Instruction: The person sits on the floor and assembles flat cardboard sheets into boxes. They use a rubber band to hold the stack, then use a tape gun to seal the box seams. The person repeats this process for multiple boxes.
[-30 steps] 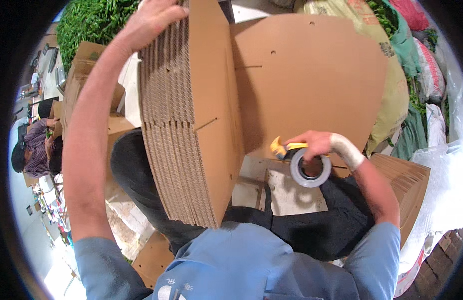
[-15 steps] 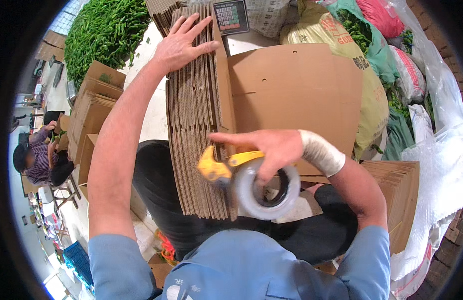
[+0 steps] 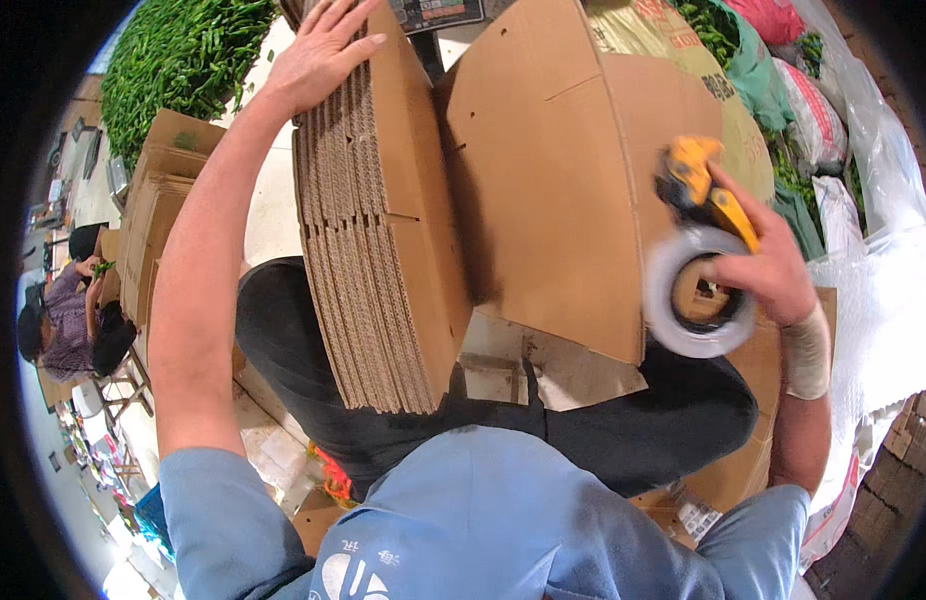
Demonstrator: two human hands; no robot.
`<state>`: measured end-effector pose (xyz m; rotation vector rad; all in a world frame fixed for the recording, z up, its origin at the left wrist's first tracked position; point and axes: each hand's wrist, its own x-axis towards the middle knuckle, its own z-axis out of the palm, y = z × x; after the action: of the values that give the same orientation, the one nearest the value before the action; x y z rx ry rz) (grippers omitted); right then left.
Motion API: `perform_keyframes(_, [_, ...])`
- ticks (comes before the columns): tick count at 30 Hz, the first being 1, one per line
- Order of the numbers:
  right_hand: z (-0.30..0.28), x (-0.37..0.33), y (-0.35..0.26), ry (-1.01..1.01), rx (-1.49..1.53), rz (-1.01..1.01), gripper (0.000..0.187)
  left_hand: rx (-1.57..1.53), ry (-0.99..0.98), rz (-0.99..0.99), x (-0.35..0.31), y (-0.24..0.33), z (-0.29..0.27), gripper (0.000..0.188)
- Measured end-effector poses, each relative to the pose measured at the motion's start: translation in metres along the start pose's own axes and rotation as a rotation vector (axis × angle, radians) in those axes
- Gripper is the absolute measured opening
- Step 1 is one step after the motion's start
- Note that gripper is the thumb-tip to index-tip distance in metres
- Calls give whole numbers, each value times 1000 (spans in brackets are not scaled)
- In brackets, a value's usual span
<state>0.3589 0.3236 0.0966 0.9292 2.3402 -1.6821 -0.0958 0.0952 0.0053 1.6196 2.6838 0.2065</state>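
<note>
Left hand [image 3: 318, 50] is flat and spread, palm down on the top edge of the stack of flattened cardboard boxes [image 3: 368, 240]; it presses, it doesn't grip. The stack stands on edge, leaning on the person's dark-trousered lap [image 3: 623, 440] below that hand. Right hand [image 3: 768, 265] is closed around the yellow tape dispenser [image 3: 698, 185], with the white tape roll [image 3: 698, 295] hanging just under the fingers, blurred. The dispenser sits at the right edge of one partly opened carton [image 3: 553, 190], which stands between the two hands and touches the stack's right face. Risks, as I read them: the stack is only pinned from above, so if the left hand lifts or slides, the sheets can fan out or tip off the lap toward the floor. The open carton has nothing holding it but the stack and the dispenser's contact; a hard push from the right hand could fold the panel or shove it sideways. Can't tell where the dispenser's blade sits, so fingers near the roll are a cut risk. Loose bottom flaps [image 3: 573, 375] below the right hand could snag. Sacks [image 3: 773, 110] and plastic sheeting [image 3: 883, 290] crowd beyond the right hand, leaving little swing room.
</note>
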Motion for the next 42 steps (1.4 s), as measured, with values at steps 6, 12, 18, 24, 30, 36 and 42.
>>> perform_keyframes(6, [126, 49, 34, -41, -105, -221, 85, -9, 23, 10, 2, 14, -5, 72])
perform_keyframes(12, [87, 110, 116, 139, -381, 28, 84, 20, 55, 29, -6, -4, -2, 71])
perform_keyframes(18, [127, 182, 131, 6, 135, -17, 90, -30, 64, 56, -10, -8, -2, 70])
perform_keyframes(24, [184, 248, 119, -79, 451, -40, 72, -42, 38, 28, -13, -2, -10, 73])
perform_keyframes(30, [186, 292, 101, -133, 360, -111, 73, -47, 13, 17, -12, 8, -16, 74])
perform_keyframes(36, [196, 325, 97, -215, 191, -130, 74, -71, -20, -38, -11, 16, -17, 75])
perform_keyframes(42, [186, 346, 90, -442, 66, -153, 57, -7, -18, -96, -4, 12, -12, 75])
